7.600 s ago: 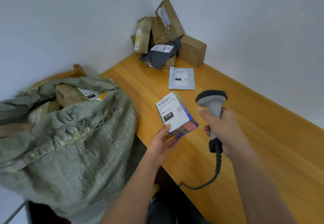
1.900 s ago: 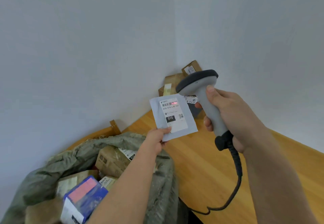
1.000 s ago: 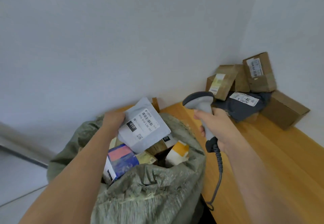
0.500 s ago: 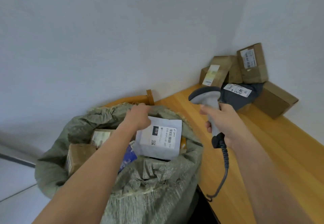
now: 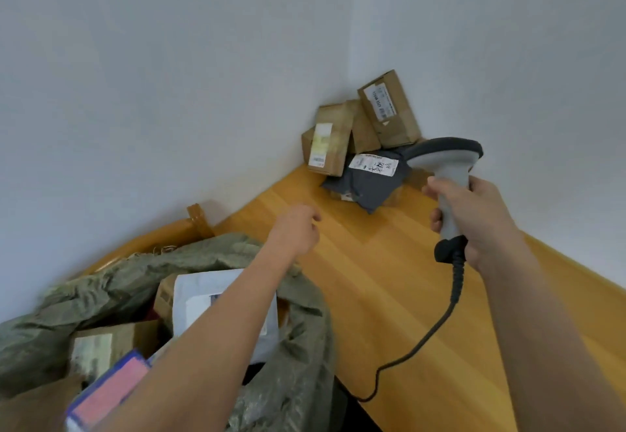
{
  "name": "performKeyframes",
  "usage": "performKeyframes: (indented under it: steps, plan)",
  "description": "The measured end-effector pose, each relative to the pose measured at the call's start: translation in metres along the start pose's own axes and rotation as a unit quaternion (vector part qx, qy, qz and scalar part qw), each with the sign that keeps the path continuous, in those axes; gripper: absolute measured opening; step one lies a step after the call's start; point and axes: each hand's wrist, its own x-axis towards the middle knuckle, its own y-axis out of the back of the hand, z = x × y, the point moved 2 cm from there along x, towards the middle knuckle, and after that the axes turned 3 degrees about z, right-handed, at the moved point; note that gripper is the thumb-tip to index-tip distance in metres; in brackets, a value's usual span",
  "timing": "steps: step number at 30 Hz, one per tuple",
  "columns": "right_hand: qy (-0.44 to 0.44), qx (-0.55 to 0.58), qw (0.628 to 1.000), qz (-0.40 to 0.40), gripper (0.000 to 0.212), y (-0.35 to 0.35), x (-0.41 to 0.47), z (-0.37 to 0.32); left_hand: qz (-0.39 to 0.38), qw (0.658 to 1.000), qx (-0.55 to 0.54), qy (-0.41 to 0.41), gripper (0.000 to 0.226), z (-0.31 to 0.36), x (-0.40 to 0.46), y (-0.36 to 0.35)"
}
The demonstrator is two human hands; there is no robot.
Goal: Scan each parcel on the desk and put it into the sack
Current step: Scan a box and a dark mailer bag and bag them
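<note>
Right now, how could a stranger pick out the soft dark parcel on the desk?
Look to the far corner of the wooden desk, where the two walls meet and parcels are piled. Among them, the dark grey bag lies nearest you. Its neighbours are stiff brown cardboard boxes; it alone is soft, with a handwritten white label.

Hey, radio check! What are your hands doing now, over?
Left hand empty, over the desk. Right hand grips scanner. White mailer in sack. Corner parcels waiting, path open.

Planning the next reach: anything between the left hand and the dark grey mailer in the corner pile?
Head view: only bare wooden desk lies between the left hand and the dark grey mailer. No parcel sits on that stretch.
</note>
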Motion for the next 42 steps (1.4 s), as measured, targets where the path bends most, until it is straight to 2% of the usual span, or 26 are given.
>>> performKeyframes:
  steps: [4,6,7,8,9,12,13,15,16,17,18,21,23,27,33,37,42]
  plan:
    - [-0.003,-0.002,1.0,0.012,0.011,0.013,0.051,-0.001,-0.045,0.998,-0.037,0.006,0.037,0.029,0.057,-0.031]
    - [-0.006,-0.009,1.0,0.013,0.017,0.019,0.079,0.002,-0.046,0.99,-0.125,0.055,0.037,0.041,0.086,-0.048]
    - [-0.01,-0.011,1.0,0.014,0.017,0.022,0.092,0.005,-0.045,0.973,-0.2,0.102,0.038,0.047,0.098,-0.058]
    - [-0.015,-0.013,1.0,0.014,0.016,0.025,0.105,0.009,-0.05,0.942,-0.29,0.163,0.039,0.052,0.11,-0.07]
    - [-0.021,-0.015,1.0,0.013,0.015,0.027,0.117,0.014,-0.059,0.893,-0.383,0.23,0.043,0.054,0.12,-0.083]
    - [-0.044,-0.025,0.999,0.016,0.019,0.033,0.151,0.032,-0.09,0.707,-0.587,0.384,0.047,0.062,0.148,-0.12]
    - [-0.051,-0.029,0.998,0.017,0.02,0.034,0.16,0.038,-0.084,0.653,-0.632,0.409,0.042,0.064,0.158,-0.128]
    - [-0.063,-0.036,0.997,0.016,0.02,0.038,0.174,0.05,-0.058,0.568,-0.699,0.43,0.023,0.066,0.172,-0.137]
    - [-0.07,-0.04,0.997,0.018,0.02,0.041,0.179,0.055,-0.043,0.535,-0.725,0.432,0.017,0.068,0.177,-0.14]
    - [-0.076,-0.043,0.996,0.021,0.021,0.044,0.182,0.059,-0.032,0.518,-0.739,0.43,0.016,0.069,0.182,-0.141]
    - [-0.082,-0.043,0.995,0.027,0.021,0.047,0.184,0.063,-0.026,0.519,-0.738,0.431,0.018,0.069,0.187,-0.142]
    - [-0.093,-0.033,0.994,0.043,0.017,0.056,0.184,0.07,-0.019,0.561,-0.703,0.437,0.036,0.071,0.195,-0.142]
    - [-0.095,-0.027,0.994,0.054,0.014,0.061,0.18,0.069,-0.025,0.576,-0.693,0.433,0.039,0.075,0.19,-0.137]
    - [-0.091,-0.005,0.993,0.077,0.015,0.067,0.16,0.065,-0.105,0.57,-0.706,0.407,0.023,0.089,0.153,-0.13]
    - [-0.073,0.011,0.992,0.106,0.01,0.071,0.115,0.053,-0.215,0.558,-0.715,0.362,0.037,0.074,0.08,-0.133]
    - [-0.067,0.001,0.991,0.115,0.011,0.072,0.074,0.053,-0.29,0.582,-0.69,0.318,0.032,0.065,0.043,-0.134]
    - [-0.08,-0.007,0.988,0.129,0.014,0.086,0.022,0.063,-0.38,0.59,-0.656,0.278,0.028,0.077,0.004,-0.137]
